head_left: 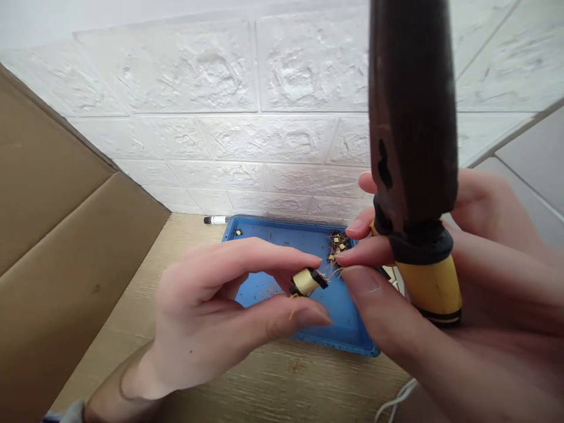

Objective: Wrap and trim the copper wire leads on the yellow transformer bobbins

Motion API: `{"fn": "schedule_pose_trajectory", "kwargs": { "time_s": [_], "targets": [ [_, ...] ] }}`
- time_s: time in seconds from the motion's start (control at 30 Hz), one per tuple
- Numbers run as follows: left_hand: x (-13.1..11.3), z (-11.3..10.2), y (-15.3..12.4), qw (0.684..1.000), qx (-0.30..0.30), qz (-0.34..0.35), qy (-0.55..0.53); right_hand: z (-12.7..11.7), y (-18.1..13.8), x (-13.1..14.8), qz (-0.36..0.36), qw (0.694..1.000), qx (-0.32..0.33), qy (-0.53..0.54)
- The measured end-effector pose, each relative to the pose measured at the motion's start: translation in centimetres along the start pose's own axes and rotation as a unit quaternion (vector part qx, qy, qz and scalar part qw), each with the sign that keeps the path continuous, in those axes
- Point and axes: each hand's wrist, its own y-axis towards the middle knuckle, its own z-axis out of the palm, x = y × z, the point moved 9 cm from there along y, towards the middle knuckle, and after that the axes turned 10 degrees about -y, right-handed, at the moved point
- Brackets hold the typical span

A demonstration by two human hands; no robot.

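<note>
A small transformer coil, wrapped in yellow tape with black ends, is pinched between the thumb and index finger of my left hand. Thin wires stick out of its right end, and a yellow strand hangs below it. My right hand is closed around pliers, with their dark head up close to the camera and a yellow and black grip in the palm. Its thumb and index fingertips also meet at a fine wire end beside the coil. Both hands are over the blue tray.
In the tray's far right corner lies a heap of small yellow coils and wire bits; one small yellow piece sits at far left. A black-capped marker lies behind. Cardboard stands left, a white brick-patterned wall behind, a white cable in front.
</note>
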Motion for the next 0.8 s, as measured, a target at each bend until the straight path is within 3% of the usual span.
{"fn": "schedule_pose_trajectory", "kwargs": {
  "time_s": [0.2,0.4,0.53,0.63,0.8],
  "targets": [
    [0.2,0.2,0.1,0.999,0.013,-0.02,-0.028,0.0,-0.5,-0.2,-0.003,1.0,-0.002,0.002],
    [0.0,-0.2,0.4,0.999,-0.036,-0.036,0.008,-0.2,-0.8,-0.6,-0.004,1.0,-0.004,0.001],
    [0.4,0.2,0.4,0.999,-0.007,-0.042,-0.024,-0.5,-0.9,-0.7,-0.002,1.0,-0.005,0.003],
    [1.6,0.3,0.2,0.991,-0.001,-0.096,-0.092,-0.7,-1.4,-0.3,-0.003,1.0,-0.005,0.006],
    [2.1,1.3,0.4,0.982,0.044,-0.116,-0.141,-1.0,-4.4,0.3,-0.006,1.0,-0.015,0.006]
  ]
}}
